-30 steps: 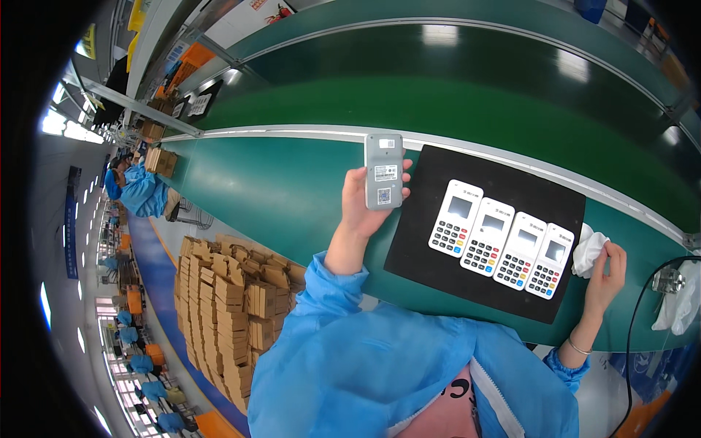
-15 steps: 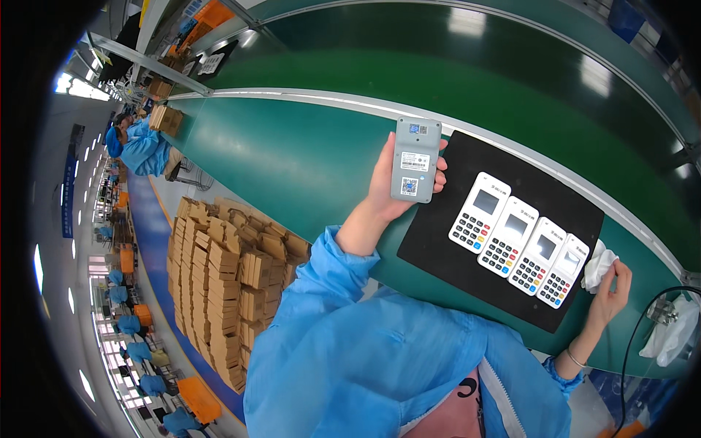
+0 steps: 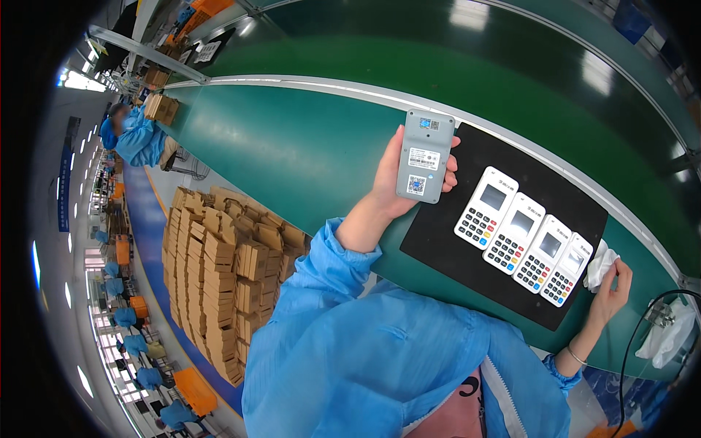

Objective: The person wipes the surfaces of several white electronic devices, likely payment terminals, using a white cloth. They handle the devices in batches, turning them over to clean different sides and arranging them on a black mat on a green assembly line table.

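My left hand (image 3: pixel 385 174) is wrapped round a card payment terminal (image 3: pixel 426 157), its grey back with stickers and square codes turned up. The fingertips show along its right edge. Several white payment terminals (image 3: pixel 522 232) lie side by side in a slanting row on a black mat (image 3: pixel 438 233), screens and keypads up. At the right end of that row my right hand (image 3: pixel 615 286) has its fingers closed on a crumpled white cloth (image 3: pixel 600 264), which rests at the mat's right edge.
A green workbench (image 3: pixel 292 139) runs along a dark green conveyor belt (image 3: pixel 350 51) behind a metal rail. Stacked flat cardboard boxes (image 3: pixel 219 277) stand at the left. A black cable (image 3: pixel 623 372) and a white plastic bag (image 3: pixel 668 339) are at the right. Another person (image 3: pixel 139 139) works far left.
The view has shifted slightly. My left hand still holds the terminal with its back up, and my right hand stays at the cloth. The terminals on the mat keep their arrangement.
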A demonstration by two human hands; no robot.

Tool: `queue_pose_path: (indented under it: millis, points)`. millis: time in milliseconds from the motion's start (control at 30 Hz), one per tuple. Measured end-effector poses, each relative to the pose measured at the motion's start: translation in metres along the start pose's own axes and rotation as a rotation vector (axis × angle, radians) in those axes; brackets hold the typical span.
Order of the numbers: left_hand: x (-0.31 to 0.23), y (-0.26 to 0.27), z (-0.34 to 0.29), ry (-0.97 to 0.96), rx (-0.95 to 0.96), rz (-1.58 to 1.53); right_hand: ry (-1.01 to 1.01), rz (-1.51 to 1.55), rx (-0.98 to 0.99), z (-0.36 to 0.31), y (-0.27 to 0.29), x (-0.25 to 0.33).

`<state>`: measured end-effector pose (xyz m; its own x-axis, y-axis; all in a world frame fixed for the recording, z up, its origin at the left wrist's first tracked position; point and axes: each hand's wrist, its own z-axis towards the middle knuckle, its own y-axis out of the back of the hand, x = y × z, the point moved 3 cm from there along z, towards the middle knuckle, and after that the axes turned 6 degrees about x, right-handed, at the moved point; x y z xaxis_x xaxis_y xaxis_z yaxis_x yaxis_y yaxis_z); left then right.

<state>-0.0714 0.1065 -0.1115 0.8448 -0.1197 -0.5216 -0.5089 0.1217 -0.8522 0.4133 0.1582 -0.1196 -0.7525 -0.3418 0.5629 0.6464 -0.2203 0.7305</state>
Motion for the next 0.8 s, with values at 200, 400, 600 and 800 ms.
queue_pose_path:
  millis: [200,400,600,800]
  points:
    - [0.000,-0.002,-0.001,0.013,-0.030,0.057,0.005,0.007,-0.004,0.000,-0.001,-0.002]
    - [-0.001,0.000,-0.003,0.007,-0.004,0.063,-0.004,0.014,0.002,0.000,-0.001,-0.001]
    - [0.001,-0.008,-0.002,-0.007,-0.266,0.365,-0.016,0.034,-0.034,-0.002,0.000,-0.006]
    - [0.014,-0.007,-0.007,0.050,-0.233,0.962,-0.031,0.047,-0.125,0.001,0.000,-0.001]
